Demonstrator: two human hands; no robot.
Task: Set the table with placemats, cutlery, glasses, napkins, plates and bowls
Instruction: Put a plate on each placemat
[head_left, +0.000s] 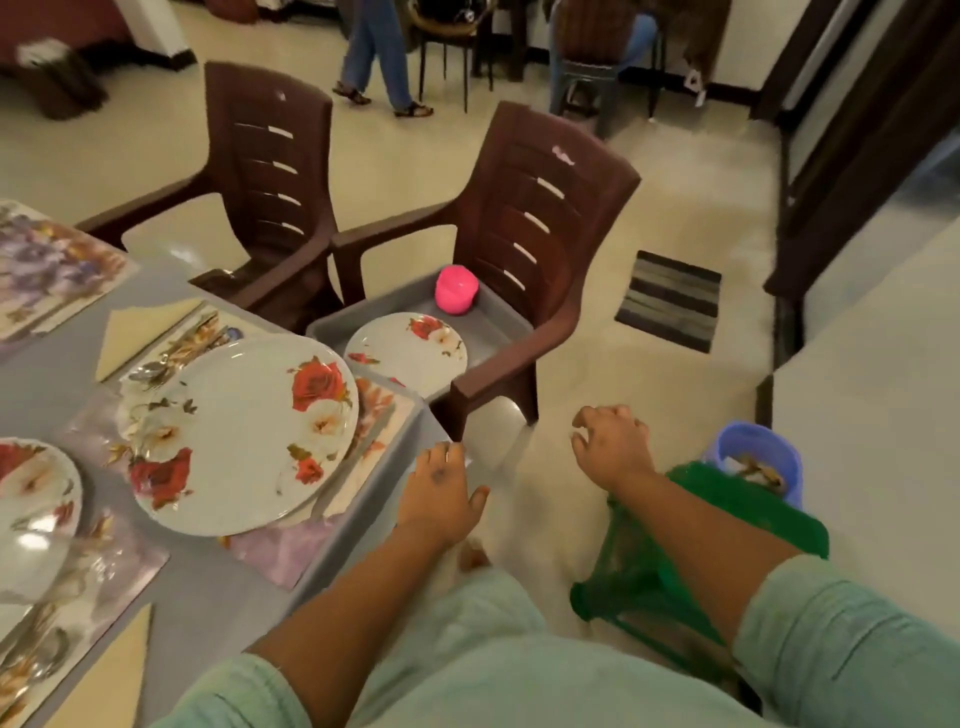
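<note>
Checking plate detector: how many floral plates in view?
3: a large plate on the near placemat, a plate at the left edge, a small plate in the chair's grey tray. More could be stacked underneath.

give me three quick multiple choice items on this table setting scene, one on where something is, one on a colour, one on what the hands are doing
1. Where is the small floral plate?
A. in the grey tray on the chair seat
B. on the floor mat
C. stacked on the large plate

2. What colour is the cup in the grey tray?
A. blue
B. pink
C. white

3. What are the left hand and the right hand doing?
A. both carry plates
B. one holds a napkin
C. both hold nothing

Key:
1 A, the plate lies in the tray resting on the brown chair.
2 B, the cup behind the plate is bright pink.
3 C, the left hand sits by the corner of the table with straight fingers and the right hand hangs loosely curled over the floor, neither gripping anything.
</note>
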